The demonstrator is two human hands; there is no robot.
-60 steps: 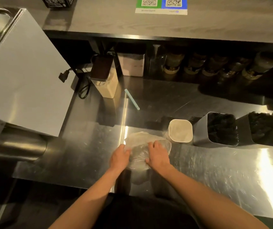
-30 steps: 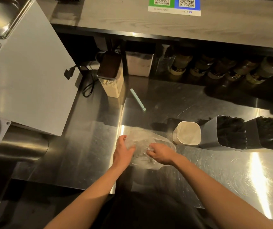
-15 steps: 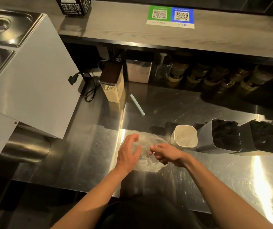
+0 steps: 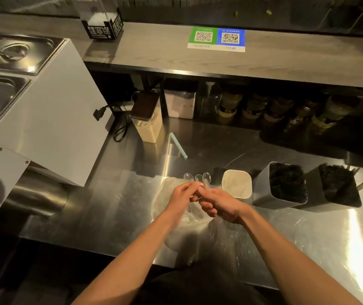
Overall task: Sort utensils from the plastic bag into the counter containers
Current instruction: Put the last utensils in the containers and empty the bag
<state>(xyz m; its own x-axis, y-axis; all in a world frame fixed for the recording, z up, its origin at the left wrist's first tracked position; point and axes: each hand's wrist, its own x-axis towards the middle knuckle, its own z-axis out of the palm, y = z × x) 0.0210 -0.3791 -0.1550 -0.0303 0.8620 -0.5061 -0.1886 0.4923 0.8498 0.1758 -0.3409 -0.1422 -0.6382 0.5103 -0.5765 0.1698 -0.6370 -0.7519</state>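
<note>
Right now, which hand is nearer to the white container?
Right. The right hand is just beside the white container, at its left; the left hand is farther left, beyond it.

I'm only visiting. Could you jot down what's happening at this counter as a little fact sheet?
Surface: steel counter
Left hand: pinches the clear spoons
Right hand: grips the same spoons' handles
Spoon bowls showing: three, above the fingers
Plastic bag: lies under both hands
White container: beside the right hand, looks empty
Grey containers: two, holding dark utensils
</note>
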